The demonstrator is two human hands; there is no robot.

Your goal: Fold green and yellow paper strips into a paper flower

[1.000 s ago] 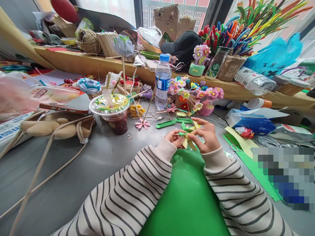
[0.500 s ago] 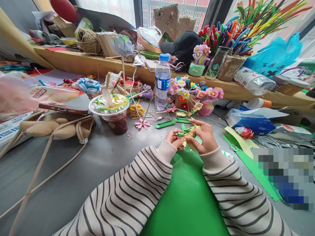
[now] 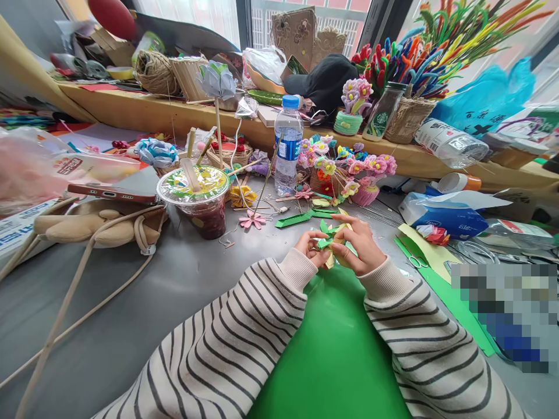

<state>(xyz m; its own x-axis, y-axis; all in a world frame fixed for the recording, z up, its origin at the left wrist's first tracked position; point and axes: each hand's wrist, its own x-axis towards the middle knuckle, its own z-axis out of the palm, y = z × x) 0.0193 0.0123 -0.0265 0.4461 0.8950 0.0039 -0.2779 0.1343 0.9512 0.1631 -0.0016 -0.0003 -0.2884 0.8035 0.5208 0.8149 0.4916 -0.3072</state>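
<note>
Between my hands is a folded paper flower (image 3: 331,237) with green and pale yellow pieces. My left hand (image 3: 311,247) pinches its green part from the left. My right hand (image 3: 358,243) has thumb and fingers around its yellow side, partly covering it. Just beyond my hands, folded green paper strips (image 3: 293,220) lie on the grey table (image 3: 196,302). A pink paper flower (image 3: 252,219) lies to their left, by a thin stick. Below my forearms is a smooth green surface (image 3: 332,349).
A lidded drink cup (image 3: 209,218) and a water bottle (image 3: 288,148) stand beyond my left hand. On the right are scissors (image 3: 418,262), green paper (image 3: 458,308) and a blue tissue pack (image 3: 441,216). A cluttered wooden ledge (image 3: 314,125) runs along the back.
My hands have turned the paper flower slightly, so more of its green part shows. The fingers of my right hand have shifted a little to the left. Everything else stays put.
</note>
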